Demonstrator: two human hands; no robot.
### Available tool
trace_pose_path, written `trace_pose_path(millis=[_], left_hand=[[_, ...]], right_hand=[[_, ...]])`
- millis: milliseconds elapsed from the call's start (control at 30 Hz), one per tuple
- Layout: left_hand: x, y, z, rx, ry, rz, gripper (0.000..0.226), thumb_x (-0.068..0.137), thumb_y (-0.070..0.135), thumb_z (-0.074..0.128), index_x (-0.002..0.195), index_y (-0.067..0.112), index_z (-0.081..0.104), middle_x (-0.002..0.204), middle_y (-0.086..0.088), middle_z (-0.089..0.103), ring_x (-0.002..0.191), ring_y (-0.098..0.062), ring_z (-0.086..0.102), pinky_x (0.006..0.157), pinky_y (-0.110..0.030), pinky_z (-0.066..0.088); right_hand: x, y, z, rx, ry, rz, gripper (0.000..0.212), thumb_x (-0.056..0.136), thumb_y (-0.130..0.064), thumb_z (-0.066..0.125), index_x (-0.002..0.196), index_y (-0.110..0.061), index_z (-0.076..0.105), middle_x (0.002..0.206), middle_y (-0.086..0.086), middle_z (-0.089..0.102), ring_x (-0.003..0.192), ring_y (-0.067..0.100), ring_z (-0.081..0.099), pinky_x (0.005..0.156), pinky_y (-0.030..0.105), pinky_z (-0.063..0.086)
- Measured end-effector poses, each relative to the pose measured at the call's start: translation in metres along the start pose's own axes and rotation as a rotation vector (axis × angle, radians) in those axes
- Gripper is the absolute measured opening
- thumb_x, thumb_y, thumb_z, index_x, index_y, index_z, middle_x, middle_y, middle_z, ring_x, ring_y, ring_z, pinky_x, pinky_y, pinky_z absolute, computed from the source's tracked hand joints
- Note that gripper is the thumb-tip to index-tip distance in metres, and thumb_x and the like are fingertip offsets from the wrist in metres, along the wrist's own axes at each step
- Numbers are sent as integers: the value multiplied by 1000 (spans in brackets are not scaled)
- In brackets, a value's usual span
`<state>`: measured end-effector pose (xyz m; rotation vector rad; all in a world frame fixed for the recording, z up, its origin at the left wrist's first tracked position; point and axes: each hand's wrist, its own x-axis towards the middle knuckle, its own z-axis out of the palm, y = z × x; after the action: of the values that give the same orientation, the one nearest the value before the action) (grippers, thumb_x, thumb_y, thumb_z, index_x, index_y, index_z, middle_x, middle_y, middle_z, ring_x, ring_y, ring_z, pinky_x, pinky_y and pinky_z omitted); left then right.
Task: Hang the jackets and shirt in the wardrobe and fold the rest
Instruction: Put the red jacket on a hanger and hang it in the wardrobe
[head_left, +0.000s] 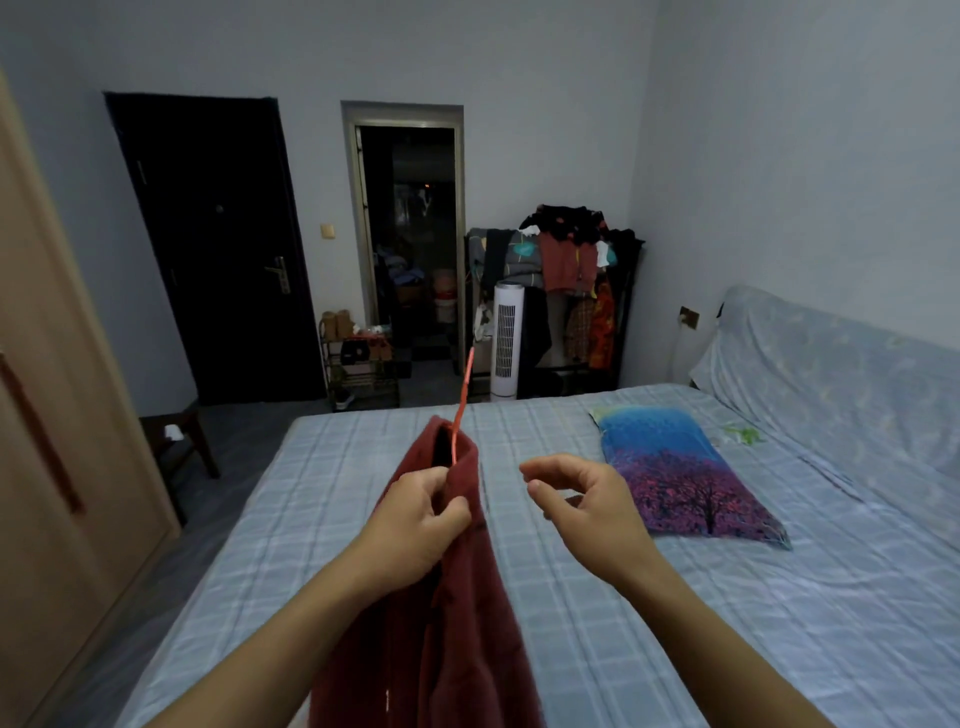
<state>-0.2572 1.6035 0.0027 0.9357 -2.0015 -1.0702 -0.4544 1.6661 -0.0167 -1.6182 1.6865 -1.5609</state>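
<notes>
Jacket (467, 613), dark red and thick, hangs in front of me from my left hand (415, 525), draped down past my forearm and out of the bottom of the view. My left fingers and thumb are curled round the cloth near its collar, pinching it. Just above that hand a thin red hanger (464, 387) pokes up out of the collar opening, its hook end (blurred, so I cannot tell its exact shape) rising in front of the floor beyond the bed. My right hand (582, 509) hovers just beside the jacket, not touching it, fingers loosely curled and holding nothing, with the thumb and forefinger apart.

Under both hands lies the bed (675, 623), covered in a pale blue checked sheet. To the right of my right hand a pillow (680, 473) with a blue and purple tree print lies flat on the sheet. Far to the left of my left hand stands the wardrobe (57, 415), light wood, with its doors closed as far as I can tell. Beyond my hands, against the far wall, a clothes rack (566, 270) is piled with garments, and a white tower fan (506, 340) stands in front of it. Left of that are an open doorway (410, 234), a low shoe shelf (361, 364) and a dark door (218, 244).
</notes>
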Motion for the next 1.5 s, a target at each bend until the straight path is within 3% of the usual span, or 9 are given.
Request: trace_pose_path(millis=[167,267,433,600,700,833,967,1233,1500], left_hand=[[-5,6,-32,113,-100,108,23,91,15,51,98,-2,65,80,-14,62,72,-19,54,65,-40,47],[-3,11,-54,224,-167,164,15,98,0,50,100,0,64,87,-17,65,72,-25,57,72,-44,50],[-3,21,-79,373,-313,258,14,99,7,51,90,9,60,82,-15,60,68,-24,54,65,-44,46],[-3,24,-82,484,-329,389,18,98,9,54,83,19,55,75,2,56,66,-12,50,63,-31,42],[2,16,-82,672,-272,439,15,95,11,56,84,22,53,79,10,54,72,-7,50,68,-25,41],[12,1,-87,767,-132,427,25,97,14,57,89,36,48,86,16,51,79,0,48,74,-23,34],[13,-13,-80,692,134,407,17,93,10,65,110,16,64,101,5,63,93,-15,59,85,-29,45],[4,-16,-70,658,429,527,20,89,-5,64,106,4,65,97,-8,64,91,-25,59,87,-32,44],[-5,2,-78,694,380,689,18,94,7,61,110,2,67,99,-10,67,91,-26,60,86,-35,48]], right_hand=[[13,2,-6,-151,62,-110,42,91,2,59,126,-21,64,118,-9,63,107,-2,59,80,12,49],[23,-3,-11,-222,42,-176,51,90,7,56,136,-15,56,131,-4,57,118,3,52,97,18,45],[42,-1,-18,-394,-57,-272,56,91,-3,63,144,-11,47,145,-2,45,136,9,37,113,11,16],[46,15,-18,-444,-60,-300,28,88,-5,66,115,-12,67,112,3,68,107,19,60,95,22,40],[40,26,-20,-416,31,-322,15,85,-3,68,95,-15,71,90,-3,69,86,15,63,82,32,49],[32,32,-24,-336,100,-340,12,85,-12,72,89,-23,71,81,-17,67,79,0,62,74,15,46],[26,25,-27,-261,138,-279,19,82,-15,77,82,-32,70,77,-19,69,70,1,64,66,6,42],[19,-6,-19,-233,152,-323,25,83,-15,76,77,-37,66,74,-17,67,65,4,61,60,7,40],[12,-37,1,-217,55,-367,12,82,-6,76,82,-18,75,72,-7,71,66,8,64,65,22,51]])
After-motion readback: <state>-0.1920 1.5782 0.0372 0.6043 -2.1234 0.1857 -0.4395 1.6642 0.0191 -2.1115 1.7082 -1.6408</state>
